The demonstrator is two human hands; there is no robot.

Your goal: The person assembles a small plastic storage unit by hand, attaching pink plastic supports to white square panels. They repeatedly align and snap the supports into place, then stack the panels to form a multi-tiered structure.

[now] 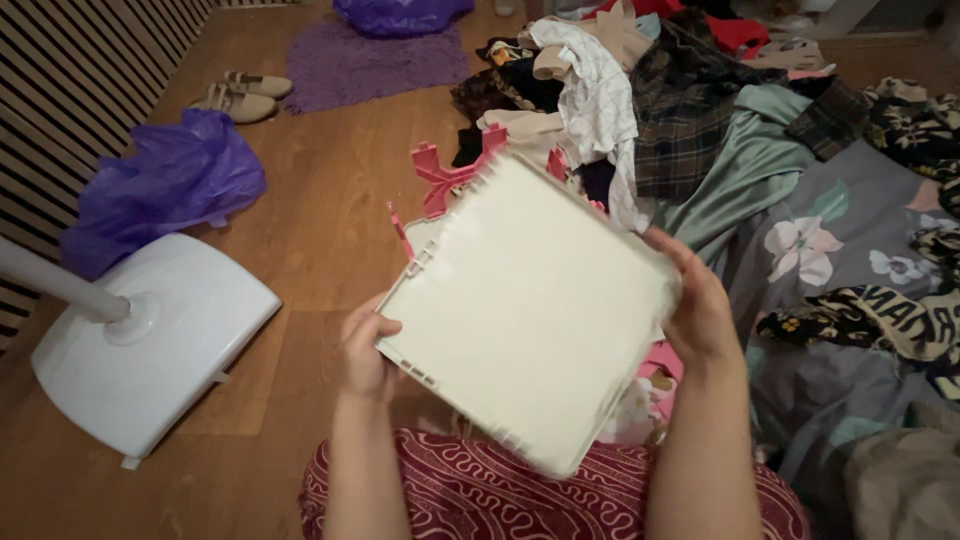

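Note:
I hold a square white plastic panel (530, 310) up in front of me, tilted like a diamond, with small tabs along its edges. My left hand (365, 350) grips its lower left edge. My right hand (700, 305) grips its right edge. Behind the panel, pink plastic frame pieces (445, 175) stick up, and another white and pink panel (415, 235) peeks out at its left. More pink parts (662, 365) show below my right hand. My lap is covered in dark red patterned cloth (500, 495).
A white fan base with its pole (150, 340) stands on the wooden floor at left, beside a purple plastic bag (165, 185). A pile of clothes (680, 90) lies on a floral grey sheet (830, 230) at right. Shoes (240, 95) and a purple rug (375, 65) are farther back.

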